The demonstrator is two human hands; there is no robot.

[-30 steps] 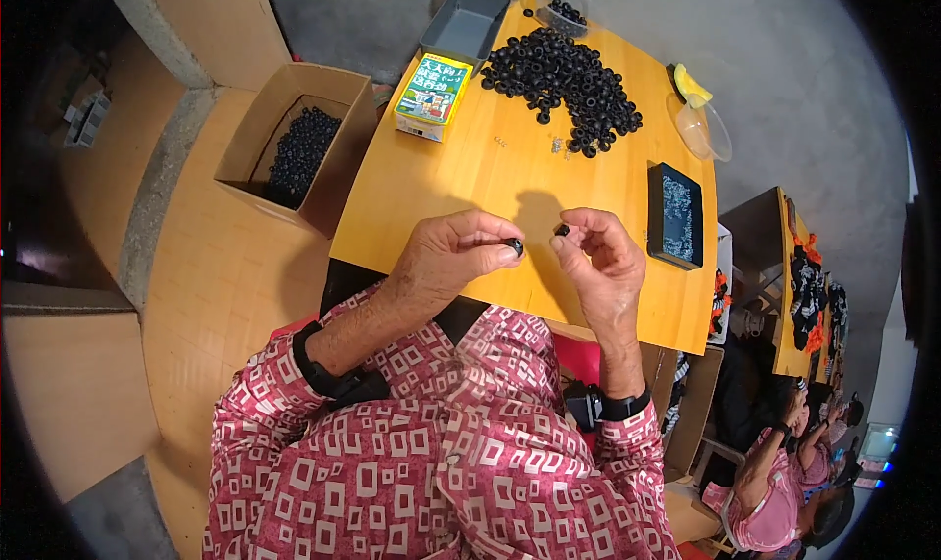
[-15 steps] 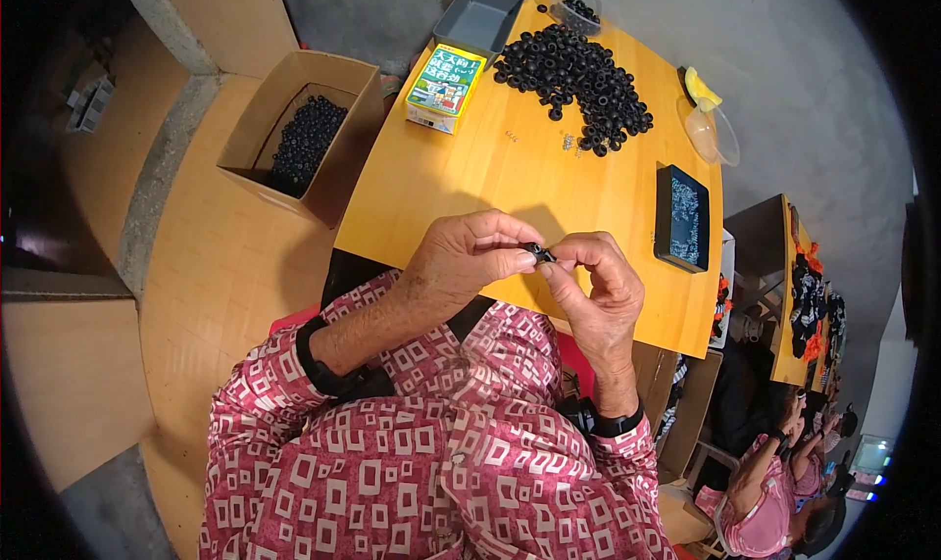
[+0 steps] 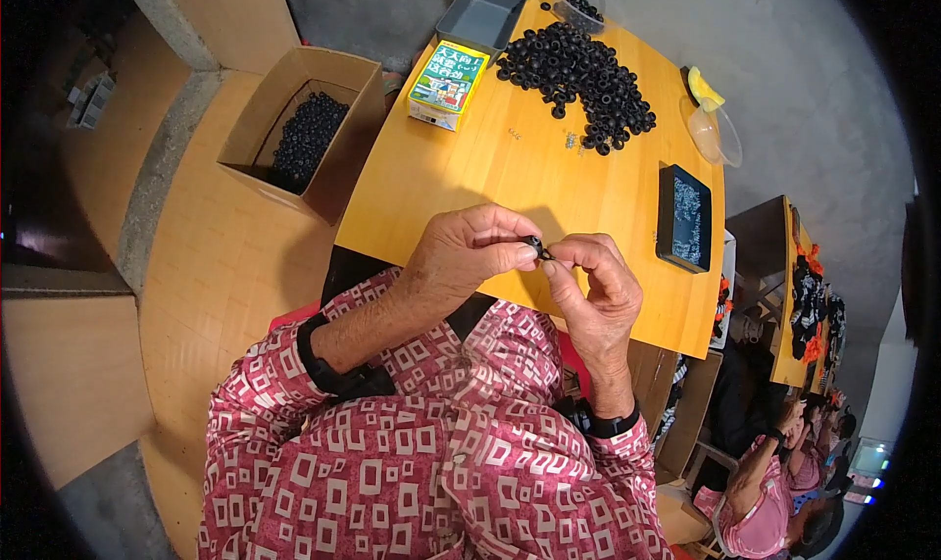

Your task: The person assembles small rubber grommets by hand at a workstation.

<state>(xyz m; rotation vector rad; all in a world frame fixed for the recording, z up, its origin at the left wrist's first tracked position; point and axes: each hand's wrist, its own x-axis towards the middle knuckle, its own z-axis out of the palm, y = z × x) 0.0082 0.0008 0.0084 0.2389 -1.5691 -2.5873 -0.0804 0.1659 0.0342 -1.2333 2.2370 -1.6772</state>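
My left hand [image 3: 466, 251] pinches a small round black part [image 3: 533, 243] between thumb and forefinger, above the near edge of the wooden table. Close against it, my right hand [image 3: 596, 281] has its thumb and forefinger pressed together at the part's right side, on a tiny dark piece whose kind is hidden by the fingertips. Beyond the hands lies a large pile of black ring-like parts [image 3: 578, 75] on the table. Small silvery bits [image 3: 570, 141] sit just in front of that pile. To the right stands a black tray [image 3: 683, 217] of small pale pieces.
A yellow-green carton [image 3: 449, 85] and a grey bin [image 3: 482, 13] stand at the table's far left. Left of the table, a cardboard box [image 3: 312, 134] holds more black parts. Clear plastic tubs [image 3: 725, 137] rest by the far right edge. Co-workers [image 3: 760, 491] sit at lower right.
The black part has turned slightly between my fingers, showing more of its round end. My right fingertips have shifted a little away from it. The rest stays put.
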